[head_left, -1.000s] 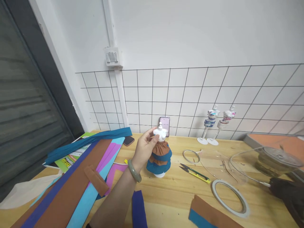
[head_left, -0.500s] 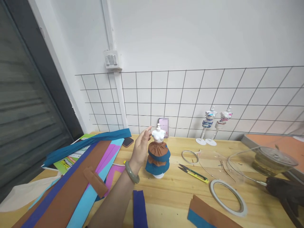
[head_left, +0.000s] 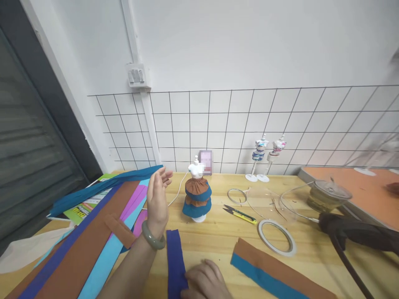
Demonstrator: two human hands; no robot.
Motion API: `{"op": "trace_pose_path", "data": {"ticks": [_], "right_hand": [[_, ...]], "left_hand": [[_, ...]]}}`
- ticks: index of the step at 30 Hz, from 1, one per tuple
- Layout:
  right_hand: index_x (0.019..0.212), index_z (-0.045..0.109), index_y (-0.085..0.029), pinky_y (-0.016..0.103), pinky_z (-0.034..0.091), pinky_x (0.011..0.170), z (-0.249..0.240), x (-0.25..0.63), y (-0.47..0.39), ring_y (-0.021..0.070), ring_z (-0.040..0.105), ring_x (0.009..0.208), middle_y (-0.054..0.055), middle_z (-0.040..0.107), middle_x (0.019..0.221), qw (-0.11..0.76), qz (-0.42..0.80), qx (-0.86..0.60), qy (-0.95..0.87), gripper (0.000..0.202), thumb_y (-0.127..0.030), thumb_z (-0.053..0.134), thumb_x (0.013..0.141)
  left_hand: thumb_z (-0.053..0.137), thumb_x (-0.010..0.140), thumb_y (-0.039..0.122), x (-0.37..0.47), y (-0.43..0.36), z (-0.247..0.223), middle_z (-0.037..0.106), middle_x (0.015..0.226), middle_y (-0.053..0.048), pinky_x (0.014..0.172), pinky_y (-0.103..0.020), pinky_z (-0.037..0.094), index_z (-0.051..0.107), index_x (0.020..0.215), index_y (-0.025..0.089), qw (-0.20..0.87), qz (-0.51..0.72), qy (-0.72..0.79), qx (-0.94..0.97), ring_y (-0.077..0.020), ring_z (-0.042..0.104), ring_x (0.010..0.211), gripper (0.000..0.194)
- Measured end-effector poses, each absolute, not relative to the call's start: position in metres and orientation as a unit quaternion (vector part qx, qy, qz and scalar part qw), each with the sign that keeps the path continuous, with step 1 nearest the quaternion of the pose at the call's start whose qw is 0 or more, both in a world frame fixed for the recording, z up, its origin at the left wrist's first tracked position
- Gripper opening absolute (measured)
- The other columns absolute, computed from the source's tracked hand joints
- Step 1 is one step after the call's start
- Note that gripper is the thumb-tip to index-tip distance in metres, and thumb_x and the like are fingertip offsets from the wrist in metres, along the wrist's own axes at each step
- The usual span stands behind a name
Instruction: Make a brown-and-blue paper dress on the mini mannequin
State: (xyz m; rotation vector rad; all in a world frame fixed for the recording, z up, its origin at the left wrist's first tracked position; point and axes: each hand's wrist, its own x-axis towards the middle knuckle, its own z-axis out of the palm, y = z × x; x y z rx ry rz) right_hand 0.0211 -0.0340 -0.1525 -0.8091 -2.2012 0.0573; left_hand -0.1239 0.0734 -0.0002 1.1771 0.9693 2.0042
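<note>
on the table [head_left: 218, 253], a mannequin [head_left: 197, 189] partly hides a phone [head_left: 207, 159].

This looks like a small craft or sewing workshop. Its wooden counter [head_left: 218, 232] carries coloured strips [head_left: 175, 253] that look like cloth, yellow-handled snips [head_left: 246, 217], a roll of tape [head_left: 292, 248] and a miniature dress form [head_left: 195, 170] in a tiered skirt [head_left: 197, 196]. Near the plain white wall [head_left: 237, 50] stand 2 more dress forms [head_left: 258, 154] on stands.

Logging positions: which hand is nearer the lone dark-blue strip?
Right. The right hand is at the dark-blue strip, by its right edge; the left hand is raised to its left.
</note>
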Motion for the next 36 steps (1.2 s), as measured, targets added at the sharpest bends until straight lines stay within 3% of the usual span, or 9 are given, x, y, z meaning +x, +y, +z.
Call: {"op": "trace_pose_path", "data": {"ticks": [2,4,8,12,18,28,32,36], "right_hand": [[0.087,0.063,-0.026,0.042,0.047,0.086,-0.145,0.027,-0.032,0.0180,0.064,0.080,0.002,0.070,0.086,0.401,0.022,-0.309,-0.862,0.022,-0.032,0.044,0.094],[0.098,0.061,-0.026,0.040,0.046,0.086,-0.133,0.036,-0.034,0.0189,0.062,0.087,0.004,0.069,0.095,0.392,0.036,-0.299,-0.869,0.014,-0.026,0.050,0.089],[0.103,0.058,-0.021,0.034,0.049,0.078,-0.116,0.051,-0.038,0.0186,0.060,0.088,0.007,0.066,0.097,0.393,0.070,-0.315,-0.861,0.031,-0.004,0.045,0.081],[0.102,0.059,-0.020,0.033,0.049,0.076,-0.113,0.053,-0.041,0.0185,0.060,0.088,0.007,0.065,0.096,0.392,0.107,-0.341,-0.848,0.042,0.005,0.040,0.074],[0.099,0.061,-0.020,0.032,0.050,0.076,-0.115,0.046,-0.049,0.0184,0.061,0.086,0.006,0.067,0.092,0.374,0.153,-0.331,-0.853,0.038,0.002,0.041,0.077],[0.093,0.067,-0.024,0.030,0.046,0.075,-0.123,0.042,-0.050,0.0189,0.061,0.085,0.003,0.071,0.090,0.329,0.190,-0.317,-0.869,0.033,-0.002,0.047,0.080],[0.090,0.069,-0.023,0.031,0.046,0.076,-0.121,0.042,-0.049,0.0199,0.061,0.085,0.004,0.071,0.090,0.320,0.209,-0.328,-0.864,0.034,-0.001,0.047,0.078],[0.090,0.069,-0.022,0.034,0.045,0.079,-0.120,0.040,-0.050,0.0213,0.061,0.087,0.006,0.071,0.090,0.331,0.242,-0.342,-0.846,0.032,-0.002,0.047,0.078]], "left_hand": [[0.040,0.089,0.049,-0.123,0.061,-0.004,0.062,0.100,-0.007,0.089,-0.034,0.043,0.057,0.104,0.021,0.277,0.760,0.383,0.446,-0.0195,0.057,0.100,0.036],[0.041,0.089,0.047,-0.122,0.047,-0.009,0.061,0.096,-0.005,0.086,-0.031,0.043,0.057,0.100,0.021,0.258,0.735,0.413,0.472,-0.0186,0.057,0.096,0.032],[0.044,0.089,0.041,-0.122,0.013,-0.026,0.063,0.090,-0.005,0.082,-0.032,0.045,0.057,0.099,0.022,0.276,0.580,0.464,0.610,-0.0201,0.058,0.090,0.025],[0.052,0.083,0.033,-0.131,-0.012,-0.052,0.062,0.110,-0.008,0.093,-0.039,0.041,0.060,0.110,0.024,0.214,0.349,0.499,0.764,-0.0253,0.052,0.107,0.030],[0.045,0.084,0.024,-0.145,-0.016,-0.087,0.050,0.133,-0.011,0.103,-0.043,0.031,0.053,0.125,0.018,0.120,0.171,0.626,0.752,-0.0285,0.040,0.124,0.043],[0.055,0.076,0.021,-0.145,-0.009,-0.085,0.059,0.102,-0.009,0.092,-0.036,0.036,0.068,0.096,0.020,0.155,0.177,0.643,0.729,-0.0260,0.049,0.105,0.024],[0.059,0.071,0.017,-0.158,-0.006,-0.081,0.059,0.096,-0.009,0.094,-0.041,0.032,0.068,0.085,0.019,0.206,0.215,0.650,0.699,-0.0290,0.048,0.105,0.017],[0.070,0.062,0.023,-0.165,0.004,-0.067,0.059,0.106,-0.011,0.098,-0.044,0.029,0.064,0.098,0.018,0.291,0.313,0.637,0.642,-0.0322,0.046,0.110,0.037]]}}
